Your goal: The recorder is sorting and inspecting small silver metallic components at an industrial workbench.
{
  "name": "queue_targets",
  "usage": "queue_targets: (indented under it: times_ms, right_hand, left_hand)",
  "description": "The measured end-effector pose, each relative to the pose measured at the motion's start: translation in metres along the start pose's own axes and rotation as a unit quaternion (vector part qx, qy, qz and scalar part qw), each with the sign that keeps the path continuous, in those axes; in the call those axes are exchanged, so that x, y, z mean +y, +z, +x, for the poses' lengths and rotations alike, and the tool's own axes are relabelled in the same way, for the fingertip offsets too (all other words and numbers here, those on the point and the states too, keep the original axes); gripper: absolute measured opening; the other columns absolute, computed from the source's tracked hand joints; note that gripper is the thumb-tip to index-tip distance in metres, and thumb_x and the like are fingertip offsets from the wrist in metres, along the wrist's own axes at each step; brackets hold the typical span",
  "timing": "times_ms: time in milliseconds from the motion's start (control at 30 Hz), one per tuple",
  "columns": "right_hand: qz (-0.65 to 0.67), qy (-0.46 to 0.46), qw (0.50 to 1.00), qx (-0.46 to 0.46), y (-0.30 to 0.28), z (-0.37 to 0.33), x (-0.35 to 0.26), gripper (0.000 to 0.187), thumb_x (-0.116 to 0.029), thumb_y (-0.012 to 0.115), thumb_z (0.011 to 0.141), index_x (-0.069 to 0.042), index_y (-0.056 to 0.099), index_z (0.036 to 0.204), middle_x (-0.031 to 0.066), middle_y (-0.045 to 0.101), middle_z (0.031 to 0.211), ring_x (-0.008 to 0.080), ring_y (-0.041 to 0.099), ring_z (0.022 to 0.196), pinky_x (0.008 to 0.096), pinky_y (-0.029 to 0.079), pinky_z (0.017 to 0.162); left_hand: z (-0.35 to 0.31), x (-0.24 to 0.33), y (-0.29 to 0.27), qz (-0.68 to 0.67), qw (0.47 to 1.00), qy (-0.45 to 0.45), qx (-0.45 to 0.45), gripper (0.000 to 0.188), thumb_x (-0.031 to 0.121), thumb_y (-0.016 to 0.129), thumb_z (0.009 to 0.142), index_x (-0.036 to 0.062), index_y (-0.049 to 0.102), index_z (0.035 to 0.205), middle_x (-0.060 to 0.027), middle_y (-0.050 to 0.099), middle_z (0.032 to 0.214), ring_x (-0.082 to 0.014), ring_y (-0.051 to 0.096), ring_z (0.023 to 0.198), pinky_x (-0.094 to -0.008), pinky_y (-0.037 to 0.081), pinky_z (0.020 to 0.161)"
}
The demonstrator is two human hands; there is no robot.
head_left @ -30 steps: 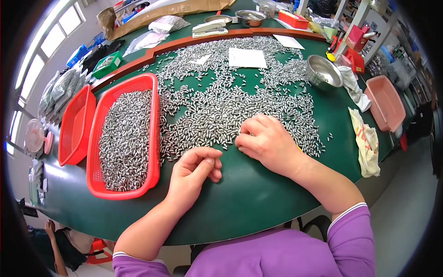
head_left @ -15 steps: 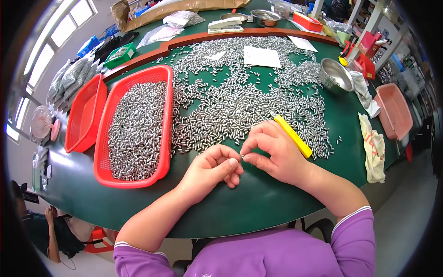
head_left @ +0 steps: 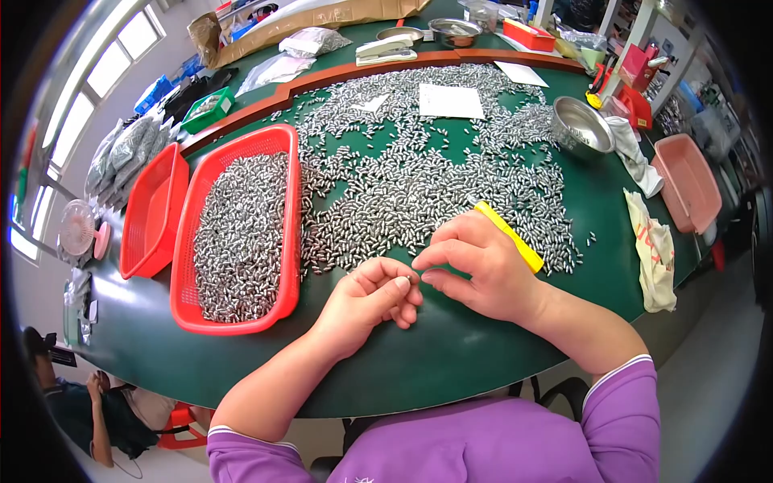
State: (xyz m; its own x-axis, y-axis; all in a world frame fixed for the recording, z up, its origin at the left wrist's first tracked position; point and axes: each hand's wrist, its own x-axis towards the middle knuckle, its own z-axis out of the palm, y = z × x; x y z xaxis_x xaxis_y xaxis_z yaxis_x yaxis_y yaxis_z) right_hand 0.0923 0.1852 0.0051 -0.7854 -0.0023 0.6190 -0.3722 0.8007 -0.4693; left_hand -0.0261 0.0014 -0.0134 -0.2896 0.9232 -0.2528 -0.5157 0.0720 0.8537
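Observation:
My left hand (head_left: 372, 299) is closed in a pinch, with a tiny dark piece (head_left: 413, 278) showing at the thumb and fingertips; it looks like one of the small silvery metal pieces. Close beside it on the right, my right hand (head_left: 481, 262) has its thumb and index finger a little apart, with nothing visible between them. A yellow stick-like tool (head_left: 511, 237) lies along the back of the right hand. Beyond both hands spreads a wide layer of small, oval, silvery metal pieces (head_left: 394, 205) on the green table (head_left: 362, 382).
Left of my hands, a red perforated basket (head_left: 235, 328) holds many such pieces, beside another red basket (head_left: 153, 233). A steel bowl (head_left: 581, 129), white cloth (head_left: 636, 157) and cream bag (head_left: 651, 258) sit right. White paper (head_left: 451, 101) lies on the pieces. A person (head_left: 97, 410) sits lower left.
The right thumb and index finger have parted slightly and drawn back from the left fingertips, where they had been pinched close together. The left hand keeps its pinch. The whole view has shifted slightly.

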Motion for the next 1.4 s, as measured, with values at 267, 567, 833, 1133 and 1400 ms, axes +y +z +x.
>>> queue_targets:
  times_ms: [267,567,833,1133,1400]
  right_hand:
    - [-0.009,-0.02,1.0,0.001,0.004,-0.002,0.0,0.016,-0.015,0.073,0.079,-0.014,0.068,0.095,0.0033,0.059,0.093,0.0244,0.058,0.085,0.0368,0.047,0.075]
    - [-0.038,-0.032,0.999,0.0,0.002,-0.001,0.0,0.017,-0.013,0.072,0.078,-0.014,0.068,0.095,0.003,0.058,0.093,0.0242,0.058,0.086,0.0367,0.048,0.075]
    - [-0.238,0.088,0.967,0.003,-0.028,0.006,0.007,0.022,-0.013,0.071,0.078,-0.01,0.063,0.099,0.0067,0.06,0.094,0.0275,0.059,0.091,0.0393,0.049,0.079]
    - [-0.314,0.23,0.918,-0.079,-0.035,-0.012,0.024,0.022,-0.021,0.071,0.08,-0.007,0.061,0.094,0.0097,0.06,0.087,0.0304,0.062,0.083,0.0408,0.051,0.073]
    - [-0.249,0.178,0.951,-0.039,-0.032,-0.001,-0.001,0.017,-0.009,0.061,0.083,-0.006,0.061,0.099,0.0114,0.063,0.086,0.0302,0.064,0.079,0.0406,0.052,0.071]
  left_hand:
    - [0.0,0.0,-0.001,-0.012,1.0,0.005,-0.006,0.015,0.017,0.052,0.1,0.0047,0.056,0.109,-0.0074,0.064,0.092,-0.013,0.061,0.073,-0.0259,0.051,0.065]
    - [0.0,0.0,-0.001,-0.019,1.0,0.004,-0.008,0.016,0.018,0.051,0.1,0.0039,0.056,0.107,-0.0074,0.064,0.09,-0.0132,0.062,0.072,-0.0255,0.051,0.064]
    - [-0.002,0.003,0.002,0.086,0.994,0.054,0.049,0.011,0.01,0.058,0.096,0.004,0.056,0.105,-0.0057,0.064,0.086,-0.0097,0.059,0.069,-0.0241,0.05,0.063]
    - [-0.009,0.005,0.013,0.636,0.706,0.302,0.073,0.01,0.009,0.069,0.082,0.0042,0.062,0.088,-0.0105,0.056,0.076,-0.029,0.059,0.069,-0.0387,0.049,0.062]
    - [-0.012,0.009,0.009,0.649,0.724,0.219,0.082,0.012,0.011,0.067,0.084,0.0032,0.059,0.085,-0.0116,0.058,0.079,-0.0313,0.06,0.076,-0.0404,0.05,0.067]
